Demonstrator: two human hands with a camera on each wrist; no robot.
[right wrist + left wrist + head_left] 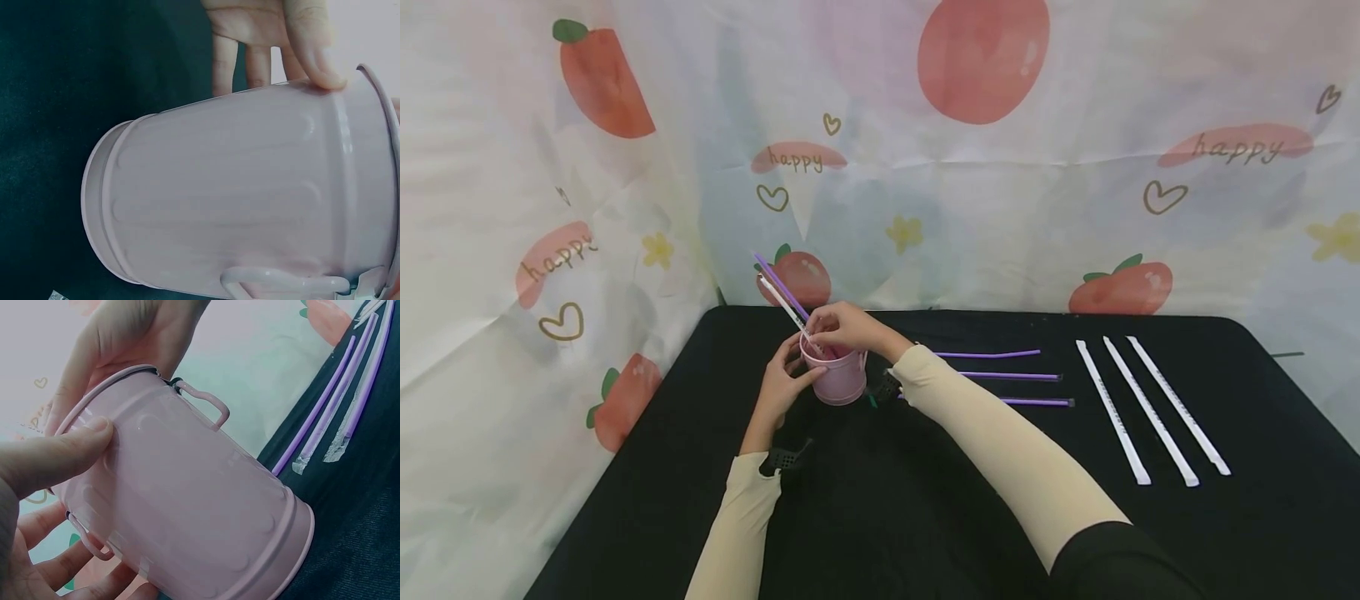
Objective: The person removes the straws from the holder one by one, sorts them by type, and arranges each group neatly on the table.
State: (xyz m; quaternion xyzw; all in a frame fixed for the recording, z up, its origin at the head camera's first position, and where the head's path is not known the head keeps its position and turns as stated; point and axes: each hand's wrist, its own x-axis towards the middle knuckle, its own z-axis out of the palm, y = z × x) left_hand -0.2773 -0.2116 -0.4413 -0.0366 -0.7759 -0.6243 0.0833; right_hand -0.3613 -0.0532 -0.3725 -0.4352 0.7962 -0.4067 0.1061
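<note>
A small pink metal bucket [840,382] with side handles stands on the black table. My left hand [782,385] grips it from the left, with the thumb [75,453] on its near wall near the rim and the other fingers round the far side. A purple straw [780,284] and a white straw [780,300] stick up out of the bucket, leaning left. My right hand [852,327] is over the bucket's mouth, its fingers bent down at the rim beside the straws. The rim hides those fingertips in the left wrist view, so whether they pinch anything is unclear.
Right of the bucket lie three purple straws [1018,377] side by side, at least two in clear wrappers, partly behind my right sleeve. Farther right are three white straws [1150,412] laid slantwise. A printed cloth [1000,217] hangs behind the black table [880,517].
</note>
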